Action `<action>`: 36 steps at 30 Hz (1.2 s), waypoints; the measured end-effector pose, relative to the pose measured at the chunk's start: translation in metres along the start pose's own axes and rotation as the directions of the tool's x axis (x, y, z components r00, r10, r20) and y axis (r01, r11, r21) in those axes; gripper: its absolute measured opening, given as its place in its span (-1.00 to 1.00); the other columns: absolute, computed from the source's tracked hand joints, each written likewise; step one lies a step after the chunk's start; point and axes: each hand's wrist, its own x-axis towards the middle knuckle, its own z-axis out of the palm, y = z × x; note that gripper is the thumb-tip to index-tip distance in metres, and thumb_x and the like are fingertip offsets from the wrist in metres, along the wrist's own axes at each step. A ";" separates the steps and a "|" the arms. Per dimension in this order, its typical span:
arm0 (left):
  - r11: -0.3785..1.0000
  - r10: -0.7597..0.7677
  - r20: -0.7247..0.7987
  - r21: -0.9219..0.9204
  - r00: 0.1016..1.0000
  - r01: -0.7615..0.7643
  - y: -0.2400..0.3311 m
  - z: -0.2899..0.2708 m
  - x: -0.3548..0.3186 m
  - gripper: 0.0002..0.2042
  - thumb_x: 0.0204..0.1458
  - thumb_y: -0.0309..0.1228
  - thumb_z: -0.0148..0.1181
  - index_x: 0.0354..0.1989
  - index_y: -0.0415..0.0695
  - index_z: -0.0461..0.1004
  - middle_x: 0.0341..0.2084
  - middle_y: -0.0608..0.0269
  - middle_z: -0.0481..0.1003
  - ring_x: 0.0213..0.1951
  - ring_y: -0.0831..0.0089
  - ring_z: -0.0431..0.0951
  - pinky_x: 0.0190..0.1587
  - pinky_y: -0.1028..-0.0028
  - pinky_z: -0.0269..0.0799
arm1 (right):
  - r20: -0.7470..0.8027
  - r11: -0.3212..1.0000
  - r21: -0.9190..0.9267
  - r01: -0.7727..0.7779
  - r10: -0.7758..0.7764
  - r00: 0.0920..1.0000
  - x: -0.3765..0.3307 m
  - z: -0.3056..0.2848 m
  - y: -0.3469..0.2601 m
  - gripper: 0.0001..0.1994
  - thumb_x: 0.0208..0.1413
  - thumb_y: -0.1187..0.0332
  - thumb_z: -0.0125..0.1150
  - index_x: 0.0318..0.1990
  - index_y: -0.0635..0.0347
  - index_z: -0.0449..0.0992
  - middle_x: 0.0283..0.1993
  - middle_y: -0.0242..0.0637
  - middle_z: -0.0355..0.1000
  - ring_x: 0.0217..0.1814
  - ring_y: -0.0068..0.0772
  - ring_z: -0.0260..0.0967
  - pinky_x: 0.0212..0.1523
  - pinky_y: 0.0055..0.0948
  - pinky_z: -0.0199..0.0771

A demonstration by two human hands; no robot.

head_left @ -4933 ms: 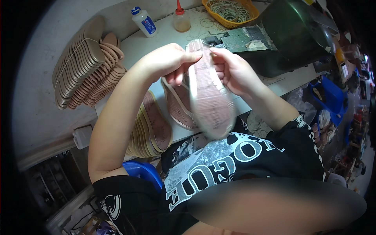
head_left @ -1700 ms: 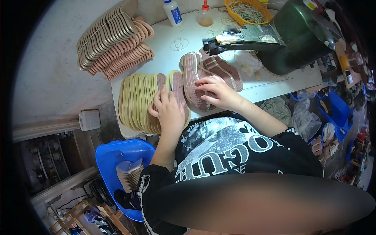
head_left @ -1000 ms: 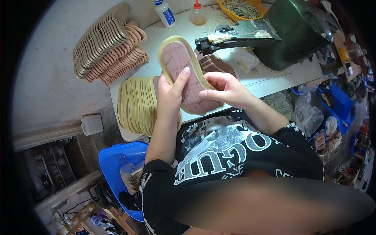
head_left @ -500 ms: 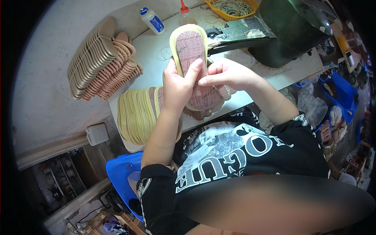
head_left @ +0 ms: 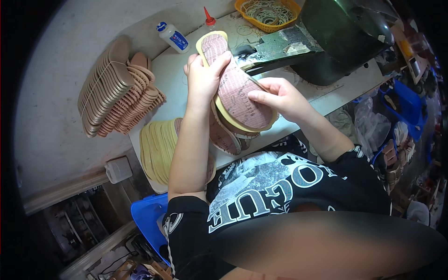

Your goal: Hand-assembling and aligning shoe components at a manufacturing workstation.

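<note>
A shoe insole [head_left: 245, 105], pink and patterned with a yellow rim, is held tilted over the white table. My left hand [head_left: 205, 77] grips its narrow upper part, thumb lying across the pink face. Around the right edge of the wide part, my right hand [head_left: 278, 98] pinches with thumb and fingers. Below it, partly covered, are more shoe pieces [head_left: 225, 135] with pink faces and pale rims. Left of these, a row of yellow-edged insoles [head_left: 158, 149] lies packed together, partly behind my left forearm.
Tied stacks of tan soles [head_left: 105, 86] lean by the wall. Behind my hands stand a white bottle [head_left: 173, 38], a red-tipped bottle [head_left: 209, 21] and a yellow basket [head_left: 270, 28] of bands. A dark green machine [head_left: 345, 42] reaches over the table. A blue bin [head_left: 149, 217] stands lower left.
The insole has tilted, its narrow end swinging left and its wide end showing more. My right hand has shifted down along its edge. The view has shifted slightly.
</note>
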 end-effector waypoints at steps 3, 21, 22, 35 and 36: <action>0.985 0.015 0.013 0.170 1.000 -0.017 -0.008 0.007 0.013 -0.47 -0.16 -0.04 0.25 -0.31 -0.39 0.54 -0.25 -0.15 0.46 -0.23 0.09 0.52 -0.07 0.23 0.38 | -0.050 1.000 -0.013 0.025 -0.025 0.998 0.000 -0.008 -0.003 -0.71 0.15 0.34 0.16 -0.08 0.41 0.47 -0.19 -0.31 0.50 -0.21 -0.67 0.39 -0.13 -0.59 0.41; 0.640 0.100 0.854 0.337 0.510 -0.691 0.039 -0.031 0.067 -0.40 -0.16 -0.06 0.31 0.03 -0.18 0.39 0.17 0.02 0.23 0.29 0.13 0.06 0.29 0.21 -0.05 | -0.129 0.978 0.209 -0.021 0.049 0.990 0.025 0.020 0.012 -0.70 0.13 0.27 0.16 -0.14 0.38 0.47 -0.31 -0.19 0.50 -0.39 -0.45 0.52 -0.44 -0.60 0.56; 0.683 0.079 0.872 0.305 0.483 -0.664 0.037 -0.032 0.071 -0.43 -0.20 -0.12 0.37 -0.03 -0.19 0.42 0.04 0.05 0.36 0.19 0.26 0.22 0.25 0.31 0.07 | -0.132 0.977 0.211 -0.020 0.048 0.990 0.028 0.021 0.010 -0.70 0.13 0.27 0.16 -0.14 0.38 0.47 -0.31 -0.19 0.50 -0.39 -0.45 0.52 -0.44 -0.60 0.56; 0.877 -0.272 0.799 0.435 0.537 -0.203 0.044 -0.038 0.081 -0.58 -0.15 -0.03 0.35 -0.43 -0.16 0.42 -0.56 0.38 0.37 -0.44 0.60 0.30 -0.38 0.54 0.25 | -0.149 0.959 0.283 0.022 0.021 0.989 0.035 0.023 0.010 -0.62 0.21 0.22 0.07 -0.07 0.45 0.42 -0.17 -0.08 0.50 -0.25 -0.36 0.55 -0.25 -0.52 0.59; 0.905 -0.270 0.796 0.402 0.541 -0.139 0.046 -0.038 0.077 -0.58 -0.13 -0.03 0.34 -0.43 -0.17 0.41 -0.56 0.39 0.36 -0.44 0.61 0.30 -0.38 0.56 0.26 | -0.153 0.958 0.287 0.020 0.026 0.988 0.036 0.022 0.011 -0.62 0.21 0.22 0.07 -0.07 0.45 0.42 -0.17 -0.08 0.50 -0.25 -0.36 0.55 -0.25 -0.52 0.59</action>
